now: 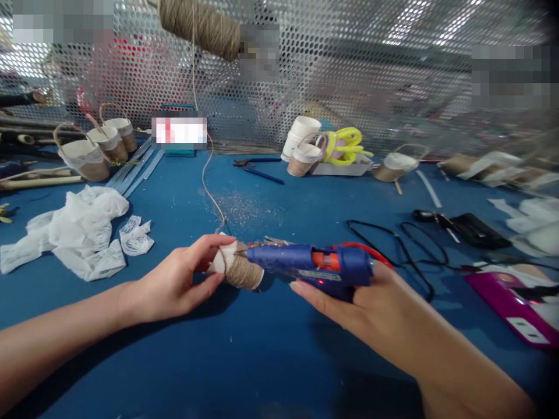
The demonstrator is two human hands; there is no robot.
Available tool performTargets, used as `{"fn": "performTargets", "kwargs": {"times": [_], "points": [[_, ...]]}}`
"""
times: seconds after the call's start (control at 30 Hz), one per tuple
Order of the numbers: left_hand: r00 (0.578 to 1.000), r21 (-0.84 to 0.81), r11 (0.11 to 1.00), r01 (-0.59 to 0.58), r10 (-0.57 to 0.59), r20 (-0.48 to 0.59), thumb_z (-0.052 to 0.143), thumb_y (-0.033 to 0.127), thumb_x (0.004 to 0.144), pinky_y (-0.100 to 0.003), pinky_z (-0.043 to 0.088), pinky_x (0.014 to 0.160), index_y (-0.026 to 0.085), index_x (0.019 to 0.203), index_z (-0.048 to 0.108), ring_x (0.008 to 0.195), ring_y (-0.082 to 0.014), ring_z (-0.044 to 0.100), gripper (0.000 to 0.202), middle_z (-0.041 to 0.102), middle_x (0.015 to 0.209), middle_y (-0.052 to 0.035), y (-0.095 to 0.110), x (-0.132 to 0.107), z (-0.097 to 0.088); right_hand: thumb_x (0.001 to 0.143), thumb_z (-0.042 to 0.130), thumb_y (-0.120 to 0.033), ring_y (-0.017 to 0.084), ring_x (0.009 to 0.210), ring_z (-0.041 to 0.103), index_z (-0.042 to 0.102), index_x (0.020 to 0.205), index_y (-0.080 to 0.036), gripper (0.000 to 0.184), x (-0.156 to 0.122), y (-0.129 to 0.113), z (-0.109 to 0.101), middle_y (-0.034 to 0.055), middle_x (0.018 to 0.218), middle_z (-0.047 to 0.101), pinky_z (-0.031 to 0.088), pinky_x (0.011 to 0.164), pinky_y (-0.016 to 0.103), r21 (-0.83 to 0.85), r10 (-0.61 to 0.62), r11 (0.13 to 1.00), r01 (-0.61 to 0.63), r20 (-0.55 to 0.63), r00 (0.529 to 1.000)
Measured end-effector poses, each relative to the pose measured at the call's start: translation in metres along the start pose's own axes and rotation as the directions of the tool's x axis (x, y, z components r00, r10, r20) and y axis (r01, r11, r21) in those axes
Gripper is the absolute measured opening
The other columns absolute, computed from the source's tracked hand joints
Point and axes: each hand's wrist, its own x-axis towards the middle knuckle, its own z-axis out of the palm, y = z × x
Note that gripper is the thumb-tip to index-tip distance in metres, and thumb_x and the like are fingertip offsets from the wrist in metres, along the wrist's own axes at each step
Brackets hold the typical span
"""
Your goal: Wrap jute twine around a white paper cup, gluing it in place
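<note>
My left hand (187,273) grips a small white paper cup (242,273) by its bare end. Brown twine is wound round most of the cup, which lies tilted on its side above the table. From it a loose strand of twine (206,174) runs up to a big spool (200,29) hanging at the top. My right hand (362,297) is closed round the handle of a blue glue gun (301,262). The gun's nozzle points left and meets the twine near the cup's white part; I cannot tell whether they touch. A small red light glows on the gun.
White lace (82,227) lies at left near several twine-wrapped cups (87,160) with handles. Pliers (259,169), stacked white cups (301,137) and a yellow coil (347,145) sit at the back. A black cable (402,238) and a purple power strip (506,305) are at right.
</note>
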Motion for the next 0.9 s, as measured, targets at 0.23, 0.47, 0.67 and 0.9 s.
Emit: {"fn": "performTargets", "kwargs": {"times": [0.23, 0.47, 0.67, 0.9], "points": [[1.0, -0.002, 1.0, -0.007, 0.007, -0.005, 0.043, 0.015, 0.085, -0.023, 0.047, 0.062, 0.015, 0.125, 0.029, 0.068, -0.0121, 0.058, 0.043, 0.06, 0.091, -0.007, -0.0005, 0.0007, 0.0, 0.077, 0.054, -0.04, 0.018, 0.056, 0.059, 0.062, 0.076, -0.024, 0.019, -0.0024, 0.0036, -0.0005, 0.001, 0.066, 0.065, 0.051, 0.061, 0.03, -0.021, 0.01, 1.0, -0.01, 0.021, 1.0], [1.0, 0.005, 1.0, 0.004, -0.004, -0.002, 0.043, 0.014, 0.084, -0.023, 0.047, 0.062, 0.015, 0.125, 0.029, 0.069, -0.0121, 0.059, 0.043, 0.061, 0.09, -0.0067, 0.0013, 0.0006, -0.0006, 0.078, 0.053, -0.038, 0.019, 0.062, 0.062, 0.064, 0.081, -0.024, 0.018, 0.0007, -0.0007, -0.0003, 0.0024, 0.076, 0.069, 0.052, 0.065, 0.032, -0.001, 0.005, 1.0, -0.005, 0.031, 1.0], [1.0, -0.003, 1.0, 0.006, -0.006, -0.01, 0.043, 0.015, 0.084, -0.023, 0.047, 0.062, 0.015, 0.125, 0.03, 0.068, -0.0116, 0.058, 0.042, 0.06, 0.09, -0.0063, 0.0015, 0.0002, 0.0, 0.077, 0.053, -0.037, 0.02, 0.059, 0.062, 0.065, 0.081, -0.025, 0.017, -0.0017, -0.0037, -0.0007, 0.0025, 0.071, 0.068, 0.053, 0.063, 0.033, -0.007, -0.006, 1.0, 0.006, 0.005, 1.0], [1.0, -0.084, 0.996, 0.002, -0.001, 0.01, 0.043, 0.013, 0.085, -0.025, 0.049, 0.072, 0.015, 0.125, 0.028, 0.08, -0.0131, 0.061, 0.043, 0.059, 0.102, -0.0094, 0.0004, 0.0001, 0.0, 0.077, 0.052, -0.037, 0.018, 0.057, 0.062, 0.064, 0.078, -0.025, 0.017, -0.0037, -0.0025, 0.0015, 0.0012, 0.066, 0.067, 0.052, 0.062, 0.032, 0.019, -0.037, 0.999, 0.036, 0.034, 0.999]]}}
